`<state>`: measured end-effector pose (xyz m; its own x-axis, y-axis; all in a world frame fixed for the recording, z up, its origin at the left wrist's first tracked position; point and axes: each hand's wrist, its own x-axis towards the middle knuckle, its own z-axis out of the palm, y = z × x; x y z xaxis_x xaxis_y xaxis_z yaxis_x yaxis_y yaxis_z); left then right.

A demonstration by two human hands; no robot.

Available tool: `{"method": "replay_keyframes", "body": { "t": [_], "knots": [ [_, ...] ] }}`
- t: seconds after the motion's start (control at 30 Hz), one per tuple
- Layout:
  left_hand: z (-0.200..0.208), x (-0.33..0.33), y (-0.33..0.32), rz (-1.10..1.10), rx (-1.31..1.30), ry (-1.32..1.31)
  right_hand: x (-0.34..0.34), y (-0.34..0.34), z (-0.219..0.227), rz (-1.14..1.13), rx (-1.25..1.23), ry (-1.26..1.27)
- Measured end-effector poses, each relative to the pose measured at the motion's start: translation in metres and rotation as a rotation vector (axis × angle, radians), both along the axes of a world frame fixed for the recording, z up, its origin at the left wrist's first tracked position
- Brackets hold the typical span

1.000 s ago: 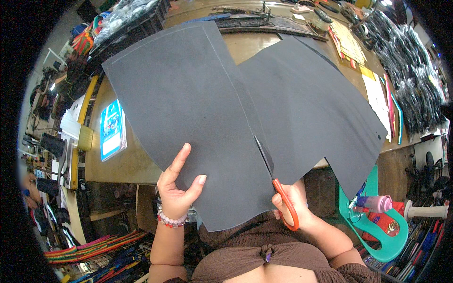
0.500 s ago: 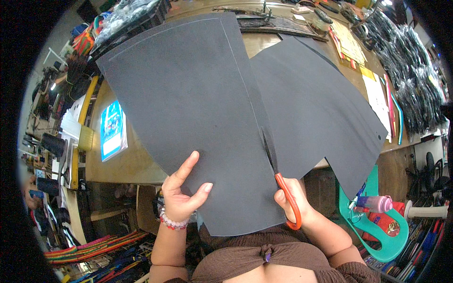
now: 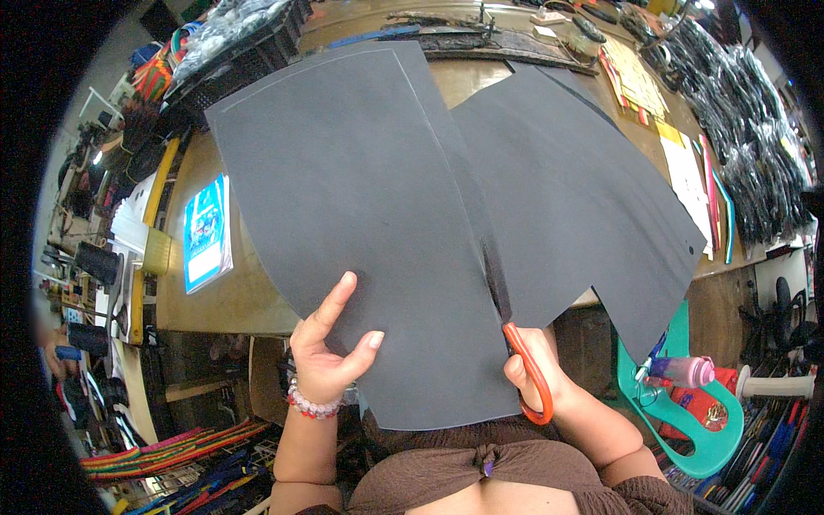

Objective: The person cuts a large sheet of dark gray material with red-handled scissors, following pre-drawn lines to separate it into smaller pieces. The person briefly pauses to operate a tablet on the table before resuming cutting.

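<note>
A large dark grey sheet [image 3: 343, 189] with a pale drawn line near its far and right edges hangs over the near table edge and reaches to my lap. My left hand [image 3: 326, 352] grips its left edge. The thumb and index finger lie on top, while the other fingers are hidden beneath. My right hand [image 3: 536, 369] is closed round the orange handles of a pair of scissors [image 3: 525, 365]. Their dark blades point away from me at the sheet's right side, along the line. Another dark grey piece [image 3: 575, 189] spreads to the right, beside the blades.
A blue-and-white booklet [image 3: 206, 232] lies on the table [image 3: 257, 300] at left. A black crate [image 3: 245, 73] of plastic-wrapped items stands far left. Wrapped black bundles [image 3: 730, 129] pile up at far right. A green stool [image 3: 730, 429] holding a pink bottle [image 3: 682, 372] is right of me.
The sheet's far end has come nearer, and its far left corner has swung right. The scissors have shifted slightly toward me. My left hand has barely moved.
</note>
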<state>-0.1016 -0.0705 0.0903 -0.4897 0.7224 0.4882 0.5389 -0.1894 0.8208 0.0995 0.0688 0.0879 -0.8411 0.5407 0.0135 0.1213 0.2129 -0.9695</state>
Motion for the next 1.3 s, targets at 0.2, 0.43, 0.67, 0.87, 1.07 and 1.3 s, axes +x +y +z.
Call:
{"method": "replay_keyframes", "body": {
  "t": [0.2, 0.43, 0.67, 0.87, 1.07, 1.3],
  "knots": [
    [0.001, 0.002, -0.001, 0.022, 0.008, 0.086, -0.001, -0.003, -0.001, -0.043, -0.001, 0.020],
    [0.000, 0.003, -0.004, -0.012, 0.012, 0.059, -0.003, -0.002, 0.001, -0.024, -0.019, 0.004],
    [-0.004, 0.008, -0.007, -0.070, 0.015, -0.041, -0.009, 0.008, 0.006, 0.007, 0.000, 0.094],
    [-0.004, 0.007, -0.007, -0.052, 0.039, 0.007, -0.010, 0.002, 0.004, -0.053, -0.037, 0.054],
    [-0.006, 0.009, -0.008, -0.071, 0.056, -0.123, -0.012, 0.003, 0.006, -0.041, 0.001, 0.047],
    [-0.006, 0.012, -0.010, -0.134, 0.033, -0.019, -0.016, 0.012, 0.018, -0.031, 0.036, 0.156]
  ]
}}
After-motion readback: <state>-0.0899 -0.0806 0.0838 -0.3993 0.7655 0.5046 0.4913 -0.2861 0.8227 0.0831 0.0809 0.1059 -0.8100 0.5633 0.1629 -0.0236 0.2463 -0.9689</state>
